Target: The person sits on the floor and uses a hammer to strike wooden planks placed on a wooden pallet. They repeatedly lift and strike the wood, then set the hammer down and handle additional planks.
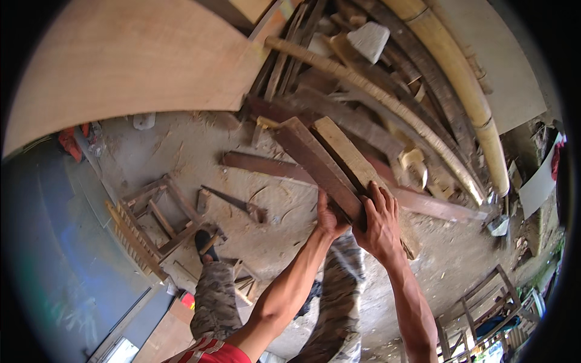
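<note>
Two wooden planks are held up in front of me, lying side by side and pointing away. The left one is a dark brown plank (310,158); the right one is a lighter, rougher plank (345,149). My left hand (331,218) is closed around the near left side of the dark plank, its fingers mostly hidden underneath. Across the near part of both planks lies my right hand (380,227), with its fingers curled over the lighter one. Below them a long reddish board (263,164) rests on the floor.
A heap of old timber with a thick bamboo pole (463,81) fills the far right. A large plywood sheet (133,60) stands at the far left. On the floor are a wooden frame (158,212) and what looks like a handsaw (227,201), near my foot.
</note>
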The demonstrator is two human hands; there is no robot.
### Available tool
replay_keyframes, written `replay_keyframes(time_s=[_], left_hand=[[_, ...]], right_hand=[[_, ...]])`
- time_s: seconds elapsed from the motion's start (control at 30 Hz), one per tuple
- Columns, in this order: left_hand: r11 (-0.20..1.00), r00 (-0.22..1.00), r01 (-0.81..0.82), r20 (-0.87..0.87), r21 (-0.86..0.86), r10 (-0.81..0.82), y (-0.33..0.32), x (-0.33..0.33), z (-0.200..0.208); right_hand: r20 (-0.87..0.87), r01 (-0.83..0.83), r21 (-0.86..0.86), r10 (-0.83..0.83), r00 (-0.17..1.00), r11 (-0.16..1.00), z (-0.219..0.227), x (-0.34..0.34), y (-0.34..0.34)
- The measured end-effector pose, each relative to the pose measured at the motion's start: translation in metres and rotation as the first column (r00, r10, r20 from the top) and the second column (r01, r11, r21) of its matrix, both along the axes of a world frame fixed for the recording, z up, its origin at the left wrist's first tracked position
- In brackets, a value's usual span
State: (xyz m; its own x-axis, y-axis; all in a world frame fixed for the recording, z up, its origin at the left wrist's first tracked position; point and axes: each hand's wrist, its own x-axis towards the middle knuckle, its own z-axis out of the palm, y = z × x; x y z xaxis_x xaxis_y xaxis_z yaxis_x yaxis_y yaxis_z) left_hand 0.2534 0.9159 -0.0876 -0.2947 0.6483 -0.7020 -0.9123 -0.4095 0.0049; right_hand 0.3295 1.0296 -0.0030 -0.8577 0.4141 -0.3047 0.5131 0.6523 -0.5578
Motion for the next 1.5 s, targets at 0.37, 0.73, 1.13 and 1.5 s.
replay_keyframes(time_s=[0.37, 0.73, 1.13, 1.5], left_hand=[[0.967, 0.969, -0.247, 0.006, -0.065, 0.248, -0.389, -0.093, -0.015], [0.982, 0.992, -0.104, 0.055, -0.157, 0.114, -0.635, -0.121, 0.015], [0.991, 0.994, -0.049, -0.099, -0.125, 0.037, -0.544, -0.179, -0.079], [0.945, 0.999, -0.030, -0.029, -0.326, 0.022, -0.415, -0.195, -0.192]], right_hand=[[0.045, -0.259, -0.036, 0.260, 0.964, 0.965, -0.013, -0.126, -0.367], [0.150, -0.146, -0.186, 0.175, 0.973, 0.972, 0.040, -0.158, -0.600], [0.032, -0.285, -0.277, 0.305, 0.952, 0.918, -0.123, -0.181, -0.499], [0.228, -0.283, -0.120, 0.304, 0.925, 0.952, -0.248, -0.227, -0.375]])
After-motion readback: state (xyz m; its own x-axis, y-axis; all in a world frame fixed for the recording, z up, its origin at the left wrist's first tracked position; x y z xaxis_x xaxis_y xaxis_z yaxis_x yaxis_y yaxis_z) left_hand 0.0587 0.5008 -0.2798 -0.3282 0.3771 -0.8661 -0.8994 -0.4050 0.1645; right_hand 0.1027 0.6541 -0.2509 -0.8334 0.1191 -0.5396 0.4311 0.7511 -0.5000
